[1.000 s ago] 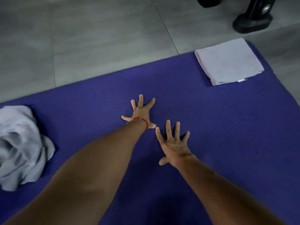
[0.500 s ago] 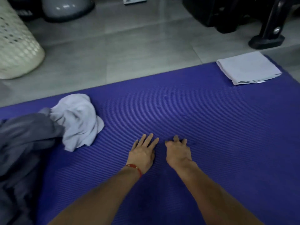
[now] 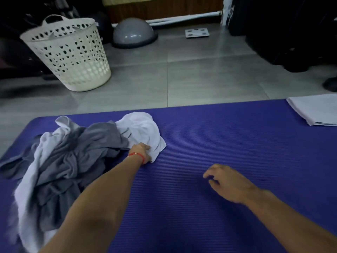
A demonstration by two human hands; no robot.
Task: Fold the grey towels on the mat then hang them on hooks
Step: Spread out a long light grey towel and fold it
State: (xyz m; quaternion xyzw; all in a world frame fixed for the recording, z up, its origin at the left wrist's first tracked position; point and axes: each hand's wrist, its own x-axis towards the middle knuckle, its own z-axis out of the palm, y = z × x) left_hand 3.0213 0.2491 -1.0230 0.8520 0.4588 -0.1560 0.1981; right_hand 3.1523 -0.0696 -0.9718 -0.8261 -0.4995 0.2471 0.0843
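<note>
Left hand (image 3: pixel 141 152) is closed on the near edge of a pale crumpled towel (image 3: pixel 141 130), grip pinching a bunched bit of cloth at the right side of the laundry pile (image 3: pixel 60 161). Right hand (image 3: pixel 229 181) hovers over bare mat (image 3: pixel 228 143) w/ fingers loosely spread, holding nothing.

Judgement: step in hand is pulling one towel free to fold. To do it well, drag it right onto the bare middle of the mat, away from the darker grey cloth it overlaps, then bring the right hand in to find a 2nd corner and spread it flat before any crease. Pulling by one bunched edge may drag neighbours along, so best to lift a bit, not just slide.

Materials: towels soft, limp, heavily wrinkled; pile mixes pale and darker grey pieces. Mat is purple, ribbed, prob. grippy foam. One folded towel (image 3: pixel 315 108), flat and rectangular, sits at the mat's far right corner.
</note>
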